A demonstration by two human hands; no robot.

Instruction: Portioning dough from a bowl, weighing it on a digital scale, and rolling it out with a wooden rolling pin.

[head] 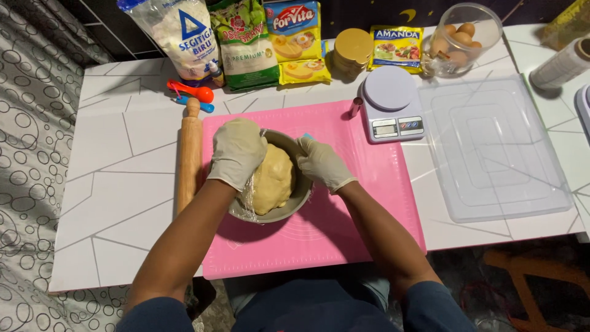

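Dough bowl [295, 206] on pink mat [344, 240]

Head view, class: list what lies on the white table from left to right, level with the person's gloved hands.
Wooden rolling pin → gloved left hand → pale yellow dough in the grey bowl → gloved right hand → white digital kitchen scale → clear plastic tray lid.
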